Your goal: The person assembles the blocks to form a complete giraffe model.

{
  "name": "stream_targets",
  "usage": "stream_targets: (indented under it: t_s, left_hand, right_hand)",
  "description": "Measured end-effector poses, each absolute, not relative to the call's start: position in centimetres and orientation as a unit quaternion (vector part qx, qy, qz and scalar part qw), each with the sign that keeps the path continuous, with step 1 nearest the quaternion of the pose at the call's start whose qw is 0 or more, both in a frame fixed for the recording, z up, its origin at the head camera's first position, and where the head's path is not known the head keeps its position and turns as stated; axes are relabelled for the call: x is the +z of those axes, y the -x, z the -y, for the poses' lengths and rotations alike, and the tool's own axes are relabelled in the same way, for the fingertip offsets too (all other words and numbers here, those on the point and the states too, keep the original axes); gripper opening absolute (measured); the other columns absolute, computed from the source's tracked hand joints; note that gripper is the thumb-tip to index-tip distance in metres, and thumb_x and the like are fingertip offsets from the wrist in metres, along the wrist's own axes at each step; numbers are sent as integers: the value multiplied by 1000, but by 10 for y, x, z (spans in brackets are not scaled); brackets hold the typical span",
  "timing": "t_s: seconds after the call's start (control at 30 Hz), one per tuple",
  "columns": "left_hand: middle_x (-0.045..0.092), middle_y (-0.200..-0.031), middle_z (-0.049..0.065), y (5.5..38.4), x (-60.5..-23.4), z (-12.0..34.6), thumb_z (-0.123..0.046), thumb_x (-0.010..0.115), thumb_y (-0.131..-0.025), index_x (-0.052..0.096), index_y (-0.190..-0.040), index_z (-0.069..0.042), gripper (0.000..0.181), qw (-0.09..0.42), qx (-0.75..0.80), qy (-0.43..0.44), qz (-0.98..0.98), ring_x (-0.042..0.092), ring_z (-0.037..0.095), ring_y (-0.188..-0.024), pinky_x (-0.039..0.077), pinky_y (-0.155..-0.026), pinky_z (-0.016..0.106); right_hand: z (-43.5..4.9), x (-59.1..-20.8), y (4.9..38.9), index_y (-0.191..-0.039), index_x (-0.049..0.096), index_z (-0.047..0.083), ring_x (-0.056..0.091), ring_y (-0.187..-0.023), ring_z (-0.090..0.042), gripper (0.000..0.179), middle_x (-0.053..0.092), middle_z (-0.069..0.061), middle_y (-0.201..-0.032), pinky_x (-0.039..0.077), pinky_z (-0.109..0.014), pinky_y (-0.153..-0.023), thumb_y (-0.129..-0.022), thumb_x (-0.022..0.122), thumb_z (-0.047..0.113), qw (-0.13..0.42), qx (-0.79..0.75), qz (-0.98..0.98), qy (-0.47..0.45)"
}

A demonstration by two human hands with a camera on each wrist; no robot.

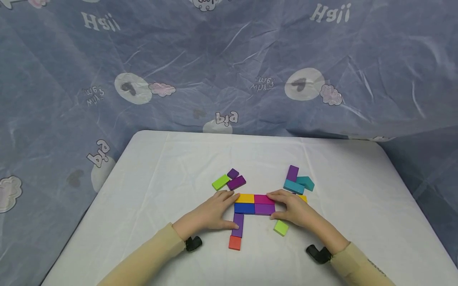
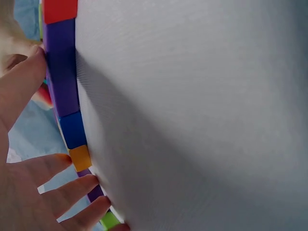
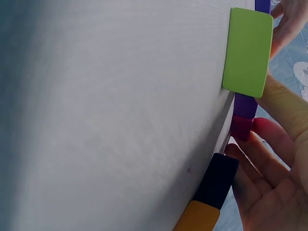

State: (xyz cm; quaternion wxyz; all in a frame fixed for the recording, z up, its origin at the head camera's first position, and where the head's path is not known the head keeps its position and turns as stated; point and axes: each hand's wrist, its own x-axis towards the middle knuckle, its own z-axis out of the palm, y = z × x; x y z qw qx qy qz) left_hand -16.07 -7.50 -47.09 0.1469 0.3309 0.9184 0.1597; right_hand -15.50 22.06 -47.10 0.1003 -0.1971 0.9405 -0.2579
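Note:
On the white table, yellow (image 1: 246,198) and magenta (image 1: 264,199) blocks form a row against blue (image 1: 245,208) and purple (image 1: 264,209) blocks. My left hand (image 1: 211,210) is at their left, its index fingertip at the yellow block and its thumb at a long purple block (image 1: 238,221). That block runs from under the blue one toward me and ends at a red-orange block (image 1: 234,242). At the right end is my right hand (image 1: 295,208), its index finger touching the magenta block and its thumb by the purple block's near corner. Its fingers are loosely bent.
Beyond the left hand lie a lime block (image 1: 221,182) and two purple blocks (image 1: 236,182). Teal blocks (image 1: 294,186) and a purple block (image 1: 292,173) are at the back right. Another lime block (image 1: 281,228) lies below the right hand, and a yellow block (image 1: 303,198) shows behind it.

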Motion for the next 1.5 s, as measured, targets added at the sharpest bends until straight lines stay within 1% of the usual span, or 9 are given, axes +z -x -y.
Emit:
stream_targets:
  t_s: [0.07,0.27,0.37,0.7,0.9,1.07,1.27,1.4,1.5]
  left_hand:
    - [31,-160,12,161,-472,75,-59,70,-82,30,-156,-15,95,150,156,-331,-918,28,32,-147,31,-118,48]
    - [27,-162,10,162,-473,73,-59,70,-82,29,-156,-16,95,167,161,-325,-917,19,34,-151,20,-117,65]
    - [27,-163,9,162,-473,73,-59,70,-82,29,-156,-17,95,171,164,-319,-917,17,34,-152,18,-115,68]
    - [25,-163,8,161,-472,74,-60,69,-83,29,-156,-18,94,176,169,-315,-917,15,33,-153,16,-116,68]
    - [26,-163,8,161,-473,74,-60,70,-82,29,-156,-18,94,174,171,-315,-917,16,34,-152,17,-115,69]
    - [26,-163,8,161,-473,74,-60,69,-82,30,-156,-18,94,174,172,-316,-917,16,34,-152,17,-115,69]
    - [26,-163,8,161,-474,74,-60,70,-82,30,-156,-18,94,175,175,-313,-917,16,34,-152,16,-116,69]
    - [26,-163,8,162,-474,74,-59,71,-82,31,-156,-17,94,176,181,-312,-916,16,34,-152,16,-116,69]
    - [27,-163,8,162,-475,74,-59,71,-82,31,-156,-17,94,176,184,-312,-915,16,34,-152,16,-116,69]
  right_hand:
    - [-221,-471,155,-137,59,11,58,-121,-29,65,63,-7,-130,52,-47,-98,-80,82,29,98,-258,-940,199]
    - [-221,-468,154,-136,60,10,59,-120,-30,64,63,-8,-130,52,-48,-98,-80,82,30,96,-257,-941,200]
    - [-220,-467,154,-137,60,11,58,-121,-30,64,63,-8,-131,51,-48,-99,-80,82,30,100,-253,-942,197]
    - [-219,-465,156,-136,60,10,57,-124,-31,64,62,-10,-132,50,-48,-100,-80,82,30,106,-248,-942,201]
    - [-219,-463,155,-137,58,10,55,-125,-33,65,60,-12,-135,50,-50,-100,-80,82,32,103,-250,-943,196]
    - [-225,-457,157,-135,60,9,58,-123,-31,55,61,-10,-133,50,-49,-100,-85,77,26,77,-289,-935,191]
    - [-246,-446,169,-129,64,5,61,-117,-34,42,65,-14,-127,52,-49,-96,-90,72,17,24,-310,-936,167]
    - [-259,-441,174,-129,64,6,61,-115,-36,40,64,-16,-127,52,-50,-95,-92,70,21,27,-305,-944,121]
    - [-265,-440,173,-127,65,5,62,-112,-37,40,64,-18,-125,53,-51,-94,-92,71,25,40,-295,-948,109]
